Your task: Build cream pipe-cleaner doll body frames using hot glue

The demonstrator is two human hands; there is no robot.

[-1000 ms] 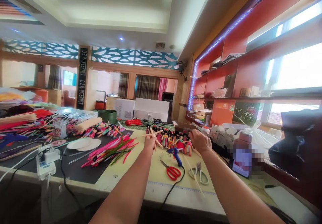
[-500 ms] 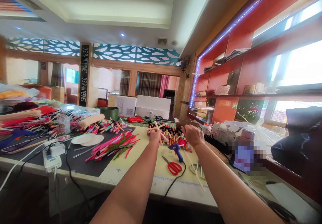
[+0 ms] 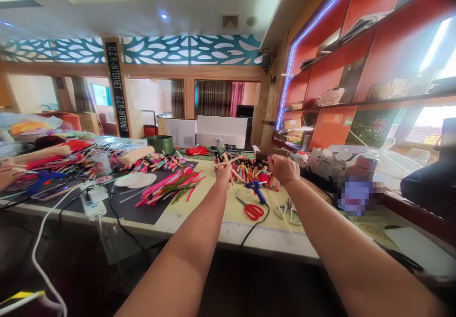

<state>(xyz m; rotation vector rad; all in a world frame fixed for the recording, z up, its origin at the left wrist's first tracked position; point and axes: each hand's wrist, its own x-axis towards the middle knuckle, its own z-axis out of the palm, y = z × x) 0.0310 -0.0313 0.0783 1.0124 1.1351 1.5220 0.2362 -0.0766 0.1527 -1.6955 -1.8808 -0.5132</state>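
The left hand (image 3: pixel 223 173) is held up over the bench (image 3: pixel 213 203). Its grip is closed around a small stick figure (image 3: pixel 228 163) made of pale sticks. The sticks poke out above the fingers like little arms.

The right hand (image 3: pixel 284 169) is just beside it, to the right, at the same height. Its fingers are curled in, but I cannot tell if they hold anything.

Right behind both hands stands a row of little dolls (image 3: pixel 257 172) in bright dresses. Just below the hands lies a blue glue gun (image 3: pixel 257 190) with a black cord. Near it, a bit closer to the person, lie red scissors (image 3: pixel 252 209). Metal scissors (image 3: pixel 289 212) lie under the right wrist, next to a long thin stick (image 3: pixel 281 210).

To the left of the left hand is a heap of pink, red and green fuzzy wires (image 3: pixel 170 189) on a dark mat (image 3: pixel 142 210). Further left sit white plates (image 3: pixel 135 180) and a white power strip (image 3: pixel 93 201). At the far left edge, another person's hand (image 3: pixel 7 173) rests on the bench.
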